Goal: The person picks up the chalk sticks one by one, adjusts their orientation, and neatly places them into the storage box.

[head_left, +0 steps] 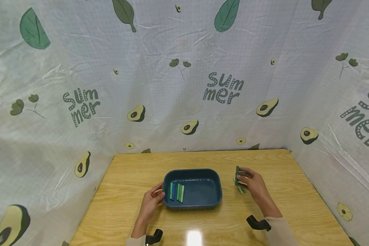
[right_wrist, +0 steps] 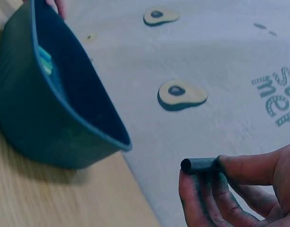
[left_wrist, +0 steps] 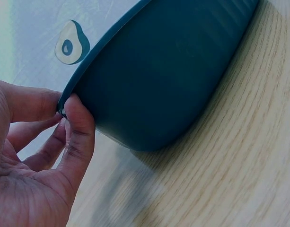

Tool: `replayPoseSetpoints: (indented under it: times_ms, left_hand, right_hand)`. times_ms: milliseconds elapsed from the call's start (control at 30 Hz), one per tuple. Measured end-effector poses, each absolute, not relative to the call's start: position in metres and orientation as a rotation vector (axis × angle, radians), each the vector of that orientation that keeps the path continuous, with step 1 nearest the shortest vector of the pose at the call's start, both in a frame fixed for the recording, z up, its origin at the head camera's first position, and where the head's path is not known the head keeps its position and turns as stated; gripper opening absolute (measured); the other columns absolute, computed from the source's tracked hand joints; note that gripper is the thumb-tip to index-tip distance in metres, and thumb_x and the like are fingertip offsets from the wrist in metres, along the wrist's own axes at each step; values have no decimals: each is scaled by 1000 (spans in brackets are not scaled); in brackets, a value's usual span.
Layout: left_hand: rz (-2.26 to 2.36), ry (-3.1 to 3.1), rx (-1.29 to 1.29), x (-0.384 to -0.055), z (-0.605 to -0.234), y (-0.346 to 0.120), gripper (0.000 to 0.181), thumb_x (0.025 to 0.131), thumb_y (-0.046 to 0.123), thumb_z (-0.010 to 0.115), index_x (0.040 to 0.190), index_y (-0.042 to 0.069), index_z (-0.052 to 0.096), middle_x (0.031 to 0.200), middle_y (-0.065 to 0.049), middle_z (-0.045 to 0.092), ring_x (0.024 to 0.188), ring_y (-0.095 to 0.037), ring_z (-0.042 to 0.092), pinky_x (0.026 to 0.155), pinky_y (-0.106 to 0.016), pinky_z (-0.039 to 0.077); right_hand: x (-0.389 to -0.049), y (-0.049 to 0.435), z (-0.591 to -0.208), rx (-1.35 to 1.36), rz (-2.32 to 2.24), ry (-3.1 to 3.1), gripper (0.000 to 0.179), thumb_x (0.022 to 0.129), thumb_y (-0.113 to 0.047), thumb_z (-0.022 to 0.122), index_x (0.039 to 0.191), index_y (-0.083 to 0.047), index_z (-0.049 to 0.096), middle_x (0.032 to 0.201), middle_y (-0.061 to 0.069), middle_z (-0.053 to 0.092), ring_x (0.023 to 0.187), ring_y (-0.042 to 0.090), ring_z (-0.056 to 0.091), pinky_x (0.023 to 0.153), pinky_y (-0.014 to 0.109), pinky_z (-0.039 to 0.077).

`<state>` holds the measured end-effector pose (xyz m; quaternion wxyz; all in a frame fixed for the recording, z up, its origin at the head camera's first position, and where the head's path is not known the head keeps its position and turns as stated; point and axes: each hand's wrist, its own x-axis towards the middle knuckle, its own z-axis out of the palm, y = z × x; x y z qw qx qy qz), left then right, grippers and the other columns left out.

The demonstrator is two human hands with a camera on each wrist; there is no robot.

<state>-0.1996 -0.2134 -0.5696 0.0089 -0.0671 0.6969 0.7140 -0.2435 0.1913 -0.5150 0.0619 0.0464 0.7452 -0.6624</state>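
Note:
A dark blue rectangular tub (head_left: 200, 204) sits on the table, its left rim pinched between the thumb and fingers of my left hand (head_left: 149, 204). Inside it, toward the left end, several chalk sticks stand side by side: a blue chalk (head_left: 173, 192) among green and pale green ones (head_left: 182, 193). My right hand (head_left: 256, 183), right of the tub, holds a dark grey chalk stick (right_wrist: 201, 165) between thumb and fingers, above the table. Dark smudges mark its fingers (right_wrist: 192, 194). Beneath that hand lie green chalk sticks (head_left: 242, 189), partly hidden by it.
The wooden table (head_left: 141, 164) runs back to a white curtain (head_left: 172, 89) printed with avocados and leaves, which also hangs at both sides. Black wrist straps with camera mounts (head_left: 258, 223) sit on both wrists.

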Motion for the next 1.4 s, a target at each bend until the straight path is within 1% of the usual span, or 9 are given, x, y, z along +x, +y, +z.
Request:
replayPoseSetpoints:
  times_ms: [200,367,500,633,733,900,1033,1200,1400]
  left_hand:
    - [2231,2172,-207,-200,-569,-214,47,96,0,57,143,-1,49,134,-23,49,102,-15,62,75,-25,54]
    - [2231,2174,-205,-199,-569,-214,47,96,1,58,142,-1,50,134,-23,49,103,-16,61,75,-25,54]
    - [2230,2168,-207,-199,-568,-213,47,96,1,58,142,0,49,134,-22,49,104,-16,61,75,-26,54]
    - [2220,2173,-204,-199,-568,-212,47,96,0,57,143,0,48,136,-22,48,105,-16,61,77,-27,54]
    - [2224,2169,-202,-198,-568,-212,47,96,-1,56,143,-1,48,136,-23,48,104,-15,61,76,-26,54]
    - [2239,2166,-206,-201,-569,-213,47,96,-2,56,143,0,49,134,-22,49,100,-11,61,74,-23,53]
    - [2234,2173,-199,-204,-568,-214,47,96,-2,56,142,-1,49,134,-22,50,99,-12,60,72,-23,53]
    - [2202,2216,-189,-205,-568,-213,46,96,-1,56,142,0,50,133,-22,50,103,-17,61,73,-23,54]
    - [2188,2232,-217,-202,-570,-212,46,96,0,57,141,0,50,134,-22,50,101,-13,61,72,-23,53]
  right_hand:
    - [-244,183,-504,63,-2035,2193,53,99,-11,58,147,-1,38,135,25,52,95,9,66,91,39,55]
    - [-246,173,-499,12,-2052,2142,54,98,-9,58,147,1,38,133,27,52,94,12,67,90,40,56]
    - [-248,162,-498,6,-2053,2109,53,97,-8,59,146,1,39,131,25,55,95,14,67,89,41,56]
    - [-248,149,-498,-4,-2063,2080,51,96,-6,59,143,2,42,127,23,58,100,21,67,91,48,54]
    - [-250,139,-500,2,-2064,2068,48,95,-4,60,141,1,46,125,23,60,102,24,67,91,49,54]
    - [-257,118,-503,20,-2068,2035,48,94,-4,62,140,-2,49,124,22,62,97,21,68,85,44,57]
    - [-260,101,-505,16,-2088,1981,48,94,-3,61,140,-3,49,125,23,61,95,21,69,84,43,58]
    - [-261,83,-510,-14,-2096,1925,49,93,-2,62,140,0,48,119,22,61,92,21,68,84,45,57]
    - [-259,67,-521,-31,-2066,1881,50,92,-2,61,139,4,46,117,23,62,91,21,68,84,45,57]
